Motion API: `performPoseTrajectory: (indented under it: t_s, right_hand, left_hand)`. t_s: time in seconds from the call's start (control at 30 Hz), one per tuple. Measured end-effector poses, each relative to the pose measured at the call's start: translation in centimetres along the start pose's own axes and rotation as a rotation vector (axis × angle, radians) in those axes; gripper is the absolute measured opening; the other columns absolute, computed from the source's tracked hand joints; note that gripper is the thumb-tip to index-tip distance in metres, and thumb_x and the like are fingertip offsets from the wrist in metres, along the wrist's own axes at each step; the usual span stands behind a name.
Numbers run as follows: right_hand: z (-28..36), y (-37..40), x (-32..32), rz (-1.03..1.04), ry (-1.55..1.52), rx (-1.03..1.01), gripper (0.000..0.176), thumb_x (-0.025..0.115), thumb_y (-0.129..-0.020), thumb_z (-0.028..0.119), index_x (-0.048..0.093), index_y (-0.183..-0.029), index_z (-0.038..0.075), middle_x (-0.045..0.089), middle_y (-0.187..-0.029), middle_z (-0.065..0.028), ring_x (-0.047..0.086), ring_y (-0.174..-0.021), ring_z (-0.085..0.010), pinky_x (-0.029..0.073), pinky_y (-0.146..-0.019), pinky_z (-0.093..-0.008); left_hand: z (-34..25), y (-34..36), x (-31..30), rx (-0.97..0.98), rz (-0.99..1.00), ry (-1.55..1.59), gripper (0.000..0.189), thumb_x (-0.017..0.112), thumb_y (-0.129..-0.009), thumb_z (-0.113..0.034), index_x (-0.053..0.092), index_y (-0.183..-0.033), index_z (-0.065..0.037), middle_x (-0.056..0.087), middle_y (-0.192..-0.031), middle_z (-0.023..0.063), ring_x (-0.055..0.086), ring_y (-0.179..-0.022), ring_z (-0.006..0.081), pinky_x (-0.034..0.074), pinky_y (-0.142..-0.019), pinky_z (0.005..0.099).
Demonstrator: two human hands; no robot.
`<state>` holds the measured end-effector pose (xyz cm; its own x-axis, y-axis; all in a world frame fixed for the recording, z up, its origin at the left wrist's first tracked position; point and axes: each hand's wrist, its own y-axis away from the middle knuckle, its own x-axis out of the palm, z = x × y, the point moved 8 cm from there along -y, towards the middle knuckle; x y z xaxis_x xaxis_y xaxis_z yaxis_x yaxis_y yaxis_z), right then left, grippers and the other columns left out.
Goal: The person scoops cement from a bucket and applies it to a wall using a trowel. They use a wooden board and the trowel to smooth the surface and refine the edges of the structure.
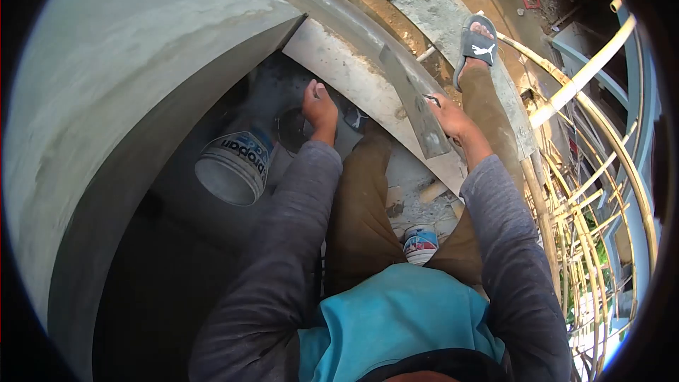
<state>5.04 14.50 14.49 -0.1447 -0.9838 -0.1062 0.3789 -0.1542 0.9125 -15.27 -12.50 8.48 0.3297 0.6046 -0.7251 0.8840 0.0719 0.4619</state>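
My right hand (pixel 453 119) grips the handle of a plastering trowel (pixel 416 107). The trowel's long grey metal blade stands tilted over a pale, cement-smeared ledge (pixel 353 61). My left hand (pixel 322 111) hangs over the dark recess on the inner side of that ledge, fingers curled in, and I see nothing in them. A dark round container (pixel 291 131) lies just beyond my left wrist, partly hidden by it. To the left a white bucket (pixel 233 167) with a blue and black label leans over, its mouth towards me.
A curved grey plastered wall (pixel 163 42) rises on the left. My sandalled foot (pixel 479 44) rests on a narrow plank (pixel 431 10) outside the ledge. Bamboo scaffolding (pixel 587 106) stands on the right above a drop. Between my legs is a small labelled tub (pixel 421 244) near loose debris.
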Motion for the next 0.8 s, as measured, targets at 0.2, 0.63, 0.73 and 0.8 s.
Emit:
performPoseTrajectory:
  t_s: [0.2, 0.63, 0.73, 0.8]
  right_hand:
    - [1.0, 1.7, 5.5, 0.027, 0.141, -0.068, 0.049, 0.054, -0.096, 0.042, 0.059, -0.117, -0.002, 0.065, -0.108, -0.0262, 0.063, -0.104, -0.0372, 0.047, -0.087, -0.0429]
    - [12.1, 4.4, 17.2, 0.237, 1.069, -0.460, 0.052, 0.061, -0.088, 0.047, 0.067, -0.101, -0.002, 0.068, -0.096, -0.0267, 0.065, -0.095, -0.0417, 0.050, -0.081, -0.0455]
    - [13.7, 4.4, 20.7, 0.268, 1.172, -0.462, 0.052, 0.060, -0.089, 0.048, 0.068, -0.100, -0.003, 0.067, -0.094, -0.0269, 0.065, -0.093, -0.0418, 0.051, -0.079, -0.0451]
    - [13.5, 4.0, 22.9, 0.320, 1.210, -0.507, 0.052, 0.061, -0.088, 0.048, 0.067, -0.100, -0.003, 0.068, -0.093, -0.0262, 0.065, -0.093, -0.0413, 0.051, -0.078, -0.0441]
  left_hand:
    - [5.8, 11.5, -8.8, -0.152, 0.220, -0.163, 0.030, 0.060, -0.091, -0.030, 0.069, -0.106, -0.005, 0.071, -0.097, 0.0130, 0.069, -0.086, 0.0293, 0.053, -0.077, 0.0385]
    - [11.9, 21.1, -14.5, -0.263, 0.733, -0.207, 0.100, 0.054, -0.085, -0.067, 0.023, -0.148, 0.005, 0.049, -0.136, 0.0302, 0.050, -0.127, 0.0398, 0.038, -0.106, 0.0438]
    - [11.2, 22.3, -14.6, -0.349, 0.720, -0.206, 0.109, 0.062, -0.079, -0.066, 0.015, -0.150, 0.003, 0.046, -0.139, 0.0295, 0.047, -0.129, 0.0406, 0.037, -0.107, 0.0442]
    - [10.5, 23.3, -14.8, -0.385, 0.691, -0.164, 0.109, 0.062, -0.078, -0.066, 0.016, -0.151, 0.001, 0.045, -0.141, 0.0274, 0.045, -0.131, 0.0399, 0.037, -0.108, 0.0438]
